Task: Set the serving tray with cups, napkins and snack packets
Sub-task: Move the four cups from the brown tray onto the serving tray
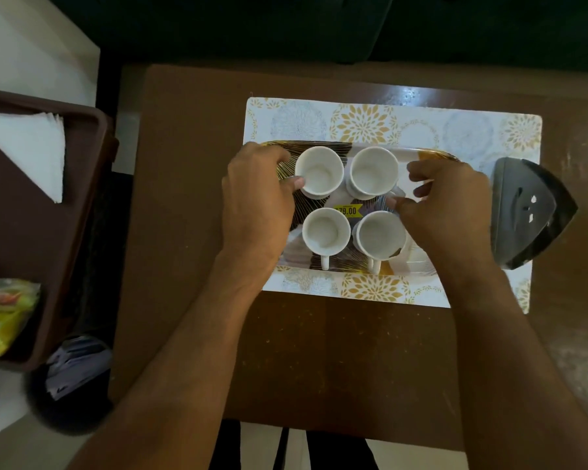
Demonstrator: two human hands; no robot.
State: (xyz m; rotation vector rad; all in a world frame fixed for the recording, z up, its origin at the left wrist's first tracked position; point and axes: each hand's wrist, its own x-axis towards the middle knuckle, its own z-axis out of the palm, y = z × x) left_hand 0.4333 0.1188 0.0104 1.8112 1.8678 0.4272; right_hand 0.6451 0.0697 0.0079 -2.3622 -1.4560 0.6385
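Note:
A patterned serving tray lies on a floral placemat. Several white cups stand upright and empty on it in two rows. My left hand curls around the left side of the far left cup, thumb against its wall; that cup's handle is hidden. My right hand hovers over the tray's right part with curled, spread fingers beside the far right cup and the near right cup. The near left cup points its handle toward me. White napkins and yellow snack packets lie at the left.
The napkins and packets sit in a dark brown bin left of the brown table. A black clothes iron rests on the placemat's right end, close to my right hand. A yellow price sticker sits mid-tray.

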